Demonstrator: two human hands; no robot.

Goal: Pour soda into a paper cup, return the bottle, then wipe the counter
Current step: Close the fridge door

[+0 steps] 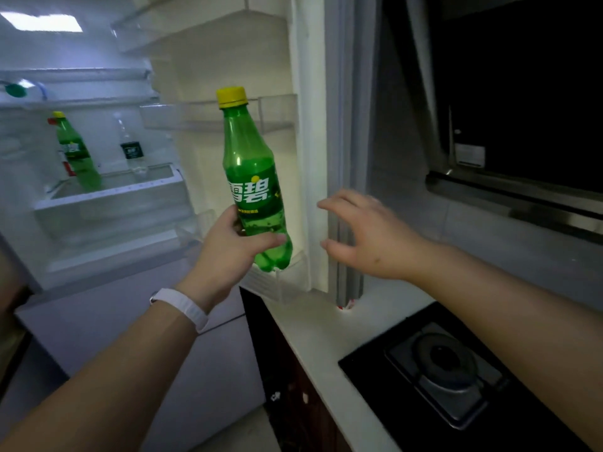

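Left hand (228, 243) grips green soda bottle (253, 181) low on its body, yellow cap on, bottle nearly upright before open fridge door (293, 132). Right hand (365, 233) hovers beside it, fingers spread, holding nothing. White counter (313, 331) and stove burner (447, 360) below.

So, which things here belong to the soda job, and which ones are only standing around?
For the job:
- green soda bottle, yellow cap on, gripped near its base by the left hand
- right hand, open, holding nothing
- white counter, to be wiped later

Only standing around:
- second green bottle on the fridge shelf
- clear bottle beside it
- gas burner
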